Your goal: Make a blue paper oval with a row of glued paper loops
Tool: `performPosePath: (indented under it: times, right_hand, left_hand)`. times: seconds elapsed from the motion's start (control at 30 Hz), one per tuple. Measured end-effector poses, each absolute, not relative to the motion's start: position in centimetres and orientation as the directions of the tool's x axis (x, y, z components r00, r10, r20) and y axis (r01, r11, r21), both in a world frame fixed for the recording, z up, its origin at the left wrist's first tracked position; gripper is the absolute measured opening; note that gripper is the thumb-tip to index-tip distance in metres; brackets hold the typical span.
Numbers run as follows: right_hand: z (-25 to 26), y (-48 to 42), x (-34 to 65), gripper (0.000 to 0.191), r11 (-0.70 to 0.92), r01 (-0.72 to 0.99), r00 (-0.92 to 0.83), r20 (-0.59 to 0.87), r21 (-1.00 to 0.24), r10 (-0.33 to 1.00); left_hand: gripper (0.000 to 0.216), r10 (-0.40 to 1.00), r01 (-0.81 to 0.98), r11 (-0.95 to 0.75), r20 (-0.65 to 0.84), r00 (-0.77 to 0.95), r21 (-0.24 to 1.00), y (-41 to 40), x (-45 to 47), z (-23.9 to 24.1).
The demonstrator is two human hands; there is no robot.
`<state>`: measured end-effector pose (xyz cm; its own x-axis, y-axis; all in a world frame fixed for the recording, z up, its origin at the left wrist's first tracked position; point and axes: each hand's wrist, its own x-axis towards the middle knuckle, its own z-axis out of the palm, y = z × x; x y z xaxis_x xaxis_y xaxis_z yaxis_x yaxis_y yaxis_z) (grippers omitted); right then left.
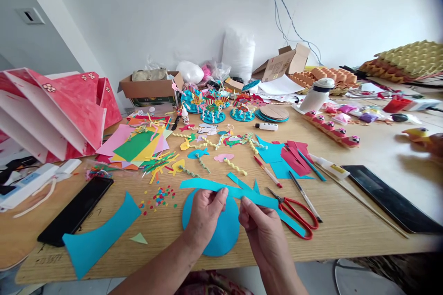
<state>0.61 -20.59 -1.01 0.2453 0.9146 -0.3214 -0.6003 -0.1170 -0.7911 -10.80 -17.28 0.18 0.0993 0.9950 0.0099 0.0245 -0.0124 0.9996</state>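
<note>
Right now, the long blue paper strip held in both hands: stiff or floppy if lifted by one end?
Probably floppy: the long blue paper strip is thin and its end past the right hand slopes down toward the wooden table. Likely very light: the left hand holds it by fingertips alone. May crease easily.

Red-handled scissors lie on the wooden table, with a black tablet further to the right. A black phone rests at the left, near a red painted cardboard model. Sheets of coloured paper lie behind scattered confetti. Egg trays are stacked at the far right.
</note>
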Motion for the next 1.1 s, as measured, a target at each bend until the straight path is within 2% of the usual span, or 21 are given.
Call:
performPosePath:
  times: [0.13, 0.23, 0.3, 0.33, 0.37, 0.4, 0.43, 0.5, 0.53, 0.6, 0.7, 0.87, 0.97, 1.1]
  right_hand:
    - [-1.6, -20.7, 2.3, 0.03, -0.107, -0.635, 0.25, -0.334, -0.765, 0.909]
    - [-1.7, -21.1, 3.8, 0.027, -0.01, -0.534, 0.397, -0.261, -0.845, 0.88]
    - [-1.5, -21.4, 4.3, 0.021, 0.09, -0.283, 0.51, -0.07, -0.955, 0.857]
    - [-1.2, -21.5, 4.3, 0.019, 0.142, -0.083, 0.517, 0.079, -0.986, 0.852]
    - [-1.0, -21.6, 4.1, 0.021, 0.2, 0.151, 0.469, 0.248, -0.968, 0.848]
    - [-0.7, -21.7, 3.9, 0.025, 0.268, 0.381, 0.358, 0.408, -0.885, 0.84]
    - [-0.6, -21.7, 3.5, 0.03, 0.34, 0.572, 0.204, 0.531, -0.746, 0.823]
    - [-0.7, -21.6, 2.8, 0.035, 0.452, 0.779, -0.097, 0.628, -0.436, 0.772]
    - [-0.9, -21.6, 2.4, 0.035, 0.481, 0.814, -0.198, 0.622, -0.327, 0.758]
    - [-1.7, -21.7, 2.0, 0.03, 0.508, 0.831, -0.289, 0.604, -0.227, 0.743]
    - [-2.8, -22.0, 2.2, 0.028, 0.534, 0.821, -0.304, 0.636, -0.202, 0.709]
    - [-3.2, -22.5, 3.6, 0.027, 0.577, 0.799, -0.361, 0.63, -0.172, 0.688]
    - [-3.4, -22.4, 4.2, 0.028, 0.561, 0.816, -0.378, 0.609, -0.135, 0.697]
    - [-4.1, -22.3, 4.7, 0.03, 0.536, 0.843, -0.417, 0.57, -0.05, 0.708]
  left_hand:
    - [0.038, 0.999, -0.109, 0.032, -0.031, 0.008, 0.994, -16.6, -11.8, 0.2]
    - [0.036, 0.999, -0.171, 0.022, -0.029, -0.036, 0.985, -16.2, -13.1, 0.4]
    - [0.036, 0.999, -0.188, 0.037, -0.041, -0.02, 0.981, -16.2, -13.9, 0.4]
    - [0.035, 0.999, -0.185, 0.05, -0.05, 0.006, 0.981, -16.3, -14.2, 0.3]
    - [0.035, 0.997, -0.173, 0.067, -0.061, 0.039, 0.983, -16.5, -14.4, 0.3]
    - [0.036, 0.995, -0.154, 0.081, -0.071, 0.069, 0.985, -16.7, -14.5, 0.2]
    - [0.036, 0.992, -0.133, 0.093, -0.081, 0.094, 0.987, -17.0, -14.5, 0.1]
    - [0.038, 0.985, -0.103, 0.125, -0.111, 0.13, 0.987, -17.8, -14.4, -0.2]
    - [0.039, 0.981, -0.1, 0.148, -0.133, 0.144, 0.984, -18.2, -14.3, -0.4]
    - [0.038, 0.969, -0.128, 0.205, -0.183, 0.165, 0.97, -19.1, -14.3, -0.8]
    - [0.034, 0.958, -0.207, 0.268, -0.236, 0.165, 0.941, -20.1, -14.8, -1.3]
    - [0.024, 0.97, -0.348, 0.24, -0.239, 0.048, 0.906, -20.1, -17.2, -1.4]
    - [0.024, 0.967, -0.284, 0.253, -0.253, 0.038, 0.925, -19.8, -18.9, -1.4]
    - [0.022, 0.952, -0.127, 0.294, -0.28, 0.121, 0.947, -20.0, -20.6, -1.4]
